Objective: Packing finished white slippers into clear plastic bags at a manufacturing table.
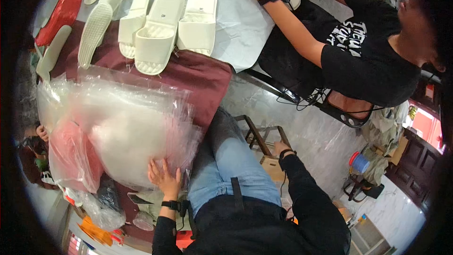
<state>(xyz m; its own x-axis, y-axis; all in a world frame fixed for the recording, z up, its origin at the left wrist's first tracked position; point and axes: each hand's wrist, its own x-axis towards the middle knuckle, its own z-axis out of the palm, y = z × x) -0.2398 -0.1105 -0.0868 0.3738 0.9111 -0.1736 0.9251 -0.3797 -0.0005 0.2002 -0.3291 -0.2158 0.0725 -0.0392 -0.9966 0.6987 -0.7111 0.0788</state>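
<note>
My left hand lies with fingers spread on the near right corner of a stack of clear plastic bags. It holds nothing. Low at my right side, my right hand is closed around the end of a bar of a dark wooden stool; its fingers are partly hidden. Beyond the bags, several cream slippers rest on the table, some sole down. One slipper shows its ridged sole.
A maroon cloth covers the table, with clear sheeting farther back. Red bagged material sits by the stack. At the right, a co-worker in a black shirt reaches toward slippers. A black metal chair stands on the floor.
</note>
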